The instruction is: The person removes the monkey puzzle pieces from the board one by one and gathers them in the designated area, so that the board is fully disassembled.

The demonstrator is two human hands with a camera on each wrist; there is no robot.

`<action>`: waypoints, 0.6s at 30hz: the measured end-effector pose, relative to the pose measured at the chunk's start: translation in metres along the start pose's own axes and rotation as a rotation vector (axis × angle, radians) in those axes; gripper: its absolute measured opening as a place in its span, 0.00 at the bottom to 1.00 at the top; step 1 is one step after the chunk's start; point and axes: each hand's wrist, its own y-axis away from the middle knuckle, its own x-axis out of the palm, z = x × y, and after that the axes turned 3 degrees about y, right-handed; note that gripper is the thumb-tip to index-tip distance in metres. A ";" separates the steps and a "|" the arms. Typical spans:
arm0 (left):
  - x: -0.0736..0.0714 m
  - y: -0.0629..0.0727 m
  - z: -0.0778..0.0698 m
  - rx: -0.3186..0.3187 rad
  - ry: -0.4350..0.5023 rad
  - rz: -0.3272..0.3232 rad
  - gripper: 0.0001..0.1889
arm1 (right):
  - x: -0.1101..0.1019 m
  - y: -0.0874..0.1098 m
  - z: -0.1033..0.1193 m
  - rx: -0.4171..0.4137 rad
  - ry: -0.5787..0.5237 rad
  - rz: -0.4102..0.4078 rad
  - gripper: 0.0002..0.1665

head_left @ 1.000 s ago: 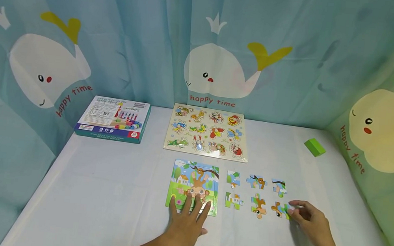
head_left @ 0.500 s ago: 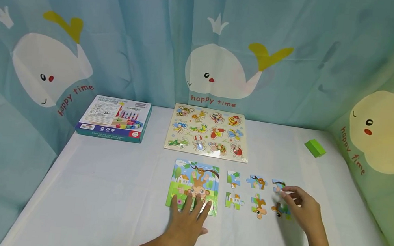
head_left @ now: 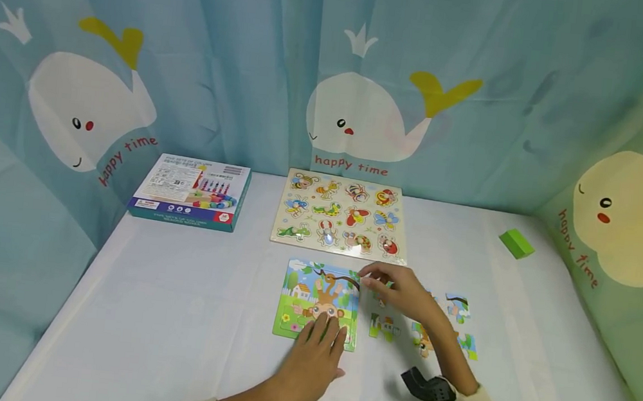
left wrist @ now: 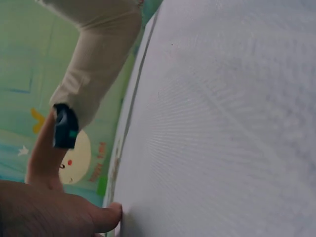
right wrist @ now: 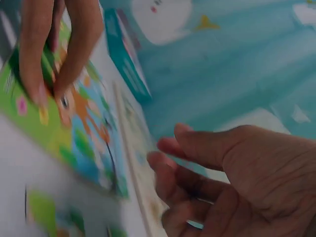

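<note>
In the head view, a square jigsaw board (head_left: 280, 327) with a monkey picture lies in front of me. My left hand (head_left: 308, 361) rests its fingers on the board's lower edge. By the upper right corner of the board is my right hand (head_left: 400, 292), its fingers loosely bent. The right wrist view shows nothing between the thumb and fingers of that right hand (right wrist: 237, 182). Several loose jigsaw pieces lie right of the board, among them a branch piece (head_left: 458, 307) and a house piece (head_left: 385, 327). My right hand and forearm partly cover others.
Behind the jigsaw board lies a wooden insect puzzle (head_left: 342, 217). A boxed bead set (head_left: 188, 192) sits at the back left of the white table, and a green block (head_left: 517, 244) at the back right. Whale-print curtains (head_left: 241, 70) enclose the far sides.
My right hand has left the lower right piece, passed over the branch piece and swung left to the board's upper right corner. The left fingers have drawn closer together on the board.
</note>
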 end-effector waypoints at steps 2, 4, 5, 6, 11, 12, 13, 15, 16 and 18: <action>0.000 0.000 0.000 0.014 0.003 0.024 0.36 | 0.008 -0.015 0.005 -0.076 -0.064 0.107 0.13; 0.000 0.000 0.000 0.023 0.003 0.044 0.36 | 0.017 -0.030 0.009 -0.133 -0.100 0.194 0.13; -0.001 0.000 0.000 0.025 0.004 0.052 0.36 | 0.021 -0.036 0.011 -0.155 -0.118 0.235 0.13; -0.001 0.000 0.000 0.023 0.006 0.062 0.36 | 0.025 -0.042 0.013 -0.164 -0.132 0.271 0.14; -0.002 0.000 0.000 0.016 0.020 0.116 0.36 | 0.041 -0.063 0.019 -0.222 -0.083 0.369 0.14; -0.002 0.000 -0.001 0.015 0.021 0.126 0.36 | 0.043 -0.065 0.021 -0.228 -0.066 0.380 0.15; -0.001 0.000 -0.001 0.016 0.021 0.134 0.36 | 0.045 -0.067 0.022 -0.237 -0.050 0.387 0.15; 0.001 -0.001 -0.001 0.018 0.022 0.147 0.36 | 0.048 -0.070 0.024 -0.230 -0.036 0.401 0.14; 0.002 -0.001 -0.001 0.021 0.016 0.150 0.36 | 0.050 -0.070 0.026 -0.222 -0.033 0.408 0.14; 0.002 -0.001 -0.001 0.026 0.004 0.152 0.36 | 0.051 -0.072 0.027 -0.213 -0.034 0.420 0.14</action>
